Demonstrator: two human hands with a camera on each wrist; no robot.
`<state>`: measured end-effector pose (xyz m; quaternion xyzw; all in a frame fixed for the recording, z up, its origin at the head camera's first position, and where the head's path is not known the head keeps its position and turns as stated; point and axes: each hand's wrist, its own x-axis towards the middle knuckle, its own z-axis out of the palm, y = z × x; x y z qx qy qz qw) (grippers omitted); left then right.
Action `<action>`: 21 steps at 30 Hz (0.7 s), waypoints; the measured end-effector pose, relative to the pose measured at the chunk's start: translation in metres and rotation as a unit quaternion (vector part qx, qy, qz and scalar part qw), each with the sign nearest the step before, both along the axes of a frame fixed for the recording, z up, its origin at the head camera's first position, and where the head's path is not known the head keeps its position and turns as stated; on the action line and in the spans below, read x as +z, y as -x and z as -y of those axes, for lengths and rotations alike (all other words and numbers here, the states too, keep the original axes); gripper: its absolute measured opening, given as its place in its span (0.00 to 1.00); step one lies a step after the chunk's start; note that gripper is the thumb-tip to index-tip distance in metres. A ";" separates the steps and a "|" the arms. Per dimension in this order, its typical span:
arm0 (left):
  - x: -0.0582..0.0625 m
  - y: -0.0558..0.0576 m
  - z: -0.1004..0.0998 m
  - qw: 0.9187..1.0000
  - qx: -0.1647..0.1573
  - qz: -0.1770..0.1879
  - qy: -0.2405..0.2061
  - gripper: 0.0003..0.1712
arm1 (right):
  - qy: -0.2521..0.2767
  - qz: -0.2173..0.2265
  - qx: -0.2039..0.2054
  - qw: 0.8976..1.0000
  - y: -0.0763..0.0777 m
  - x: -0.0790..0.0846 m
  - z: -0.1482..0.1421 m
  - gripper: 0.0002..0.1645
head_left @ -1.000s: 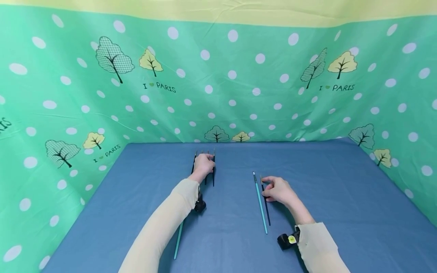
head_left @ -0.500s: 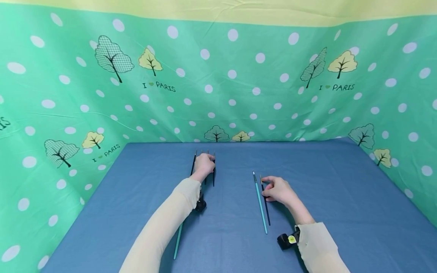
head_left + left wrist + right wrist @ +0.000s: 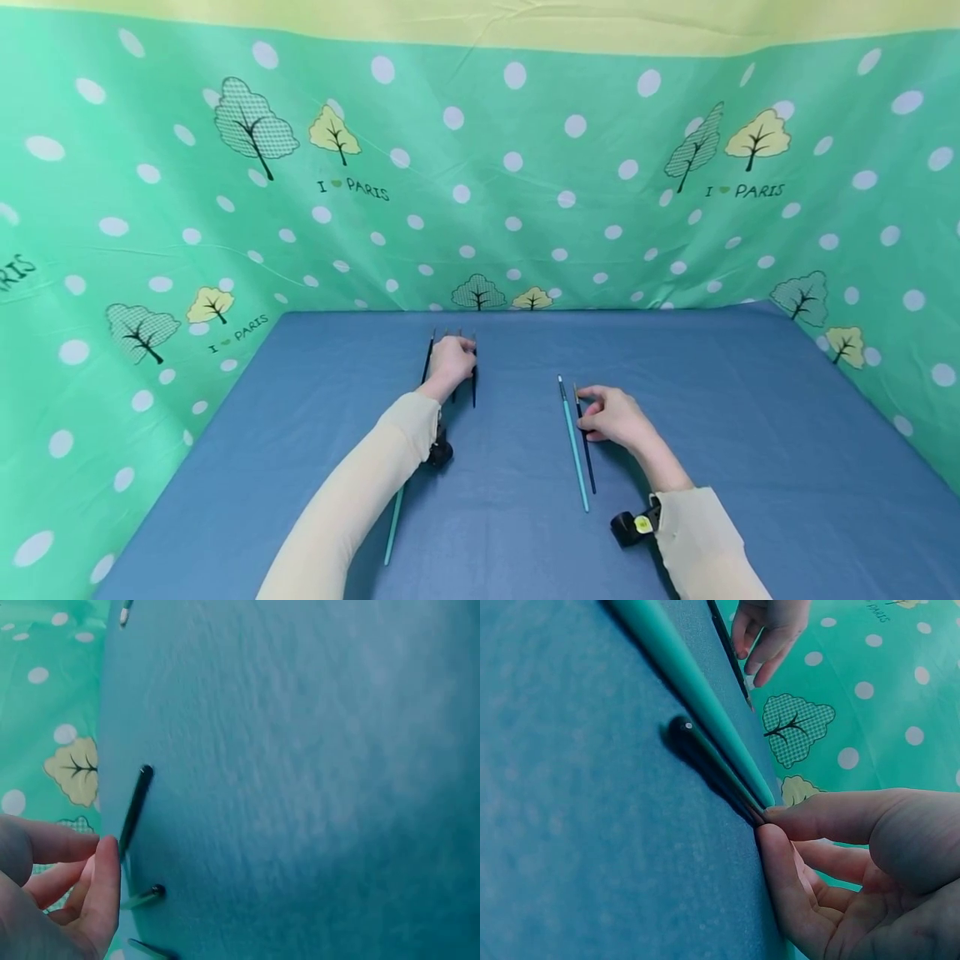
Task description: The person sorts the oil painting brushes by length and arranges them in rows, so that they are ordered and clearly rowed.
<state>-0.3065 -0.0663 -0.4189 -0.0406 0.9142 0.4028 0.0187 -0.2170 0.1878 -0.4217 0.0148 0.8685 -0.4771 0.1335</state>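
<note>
Toward the back of the table my left hand [image 3: 452, 360] pinches the rightmost black paintbrush [image 3: 474, 387] of a small row. In the left wrist view, that black paintbrush [image 3: 137, 806] extends from between thumb and finger. My left hand and arm partly cover the row's other brushes. Farther right, my right hand [image 3: 613, 417] pinches a dark paintbrush [image 3: 587, 450] near its bristle end. A turquoise paintbrush [image 3: 573, 446] lies just left of it, nearly parallel. The right wrist view shows thumb and fingertip at the dark paintbrush [image 3: 716, 765], beside the turquoise handle [image 3: 697, 697].
Another turquoise paintbrush [image 3: 394, 525] lies partly under my left forearm. A black brush [image 3: 428, 354] stands at the row's left end. Blue cloth [image 3: 510, 533] covers the table, and a green dotted curtain [image 3: 525, 183] rises behind and at the sides.
</note>
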 end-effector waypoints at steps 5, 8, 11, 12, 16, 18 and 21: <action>0.002 -0.009 -0.005 0.999 -0.023 0.001 -0.025 0.18 | 0.001 -0.002 -0.005 1.000 -0.001 -0.001 -0.001 0.31; 0.002 -0.016 -0.010 0.999 -0.038 -0.001 -0.017 0.17 | 0.004 -0.003 -0.001 1.000 -0.002 -0.001 -0.002 0.31; 0.002 -0.022 -0.014 0.998 -0.055 -0.008 -0.010 0.16 | 0.007 -0.004 -0.001 1.000 -0.003 -0.001 -0.002 0.31; 0.002 -0.024 -0.016 0.998 -0.060 -0.010 -0.010 0.16 | 0.006 -0.006 0.003 1.000 -0.003 -0.001 -0.002 0.31; 0.003 -0.033 -0.024 0.997 -0.078 -0.005 -0.028 0.15 | 0.010 -0.010 0.003 1.000 -0.004 0.000 -0.001 0.31; 0.003 -0.038 -0.029 0.995 -0.088 0.000 -0.040 0.15 | 0.010 -0.014 0.009 1.000 -0.004 0.000 -0.001 0.31; 0.001 -0.046 -0.035 0.992 -0.106 0.009 -0.063 0.15 | 0.013 -0.014 0.008 1.000 -0.004 0.001 0.000 0.31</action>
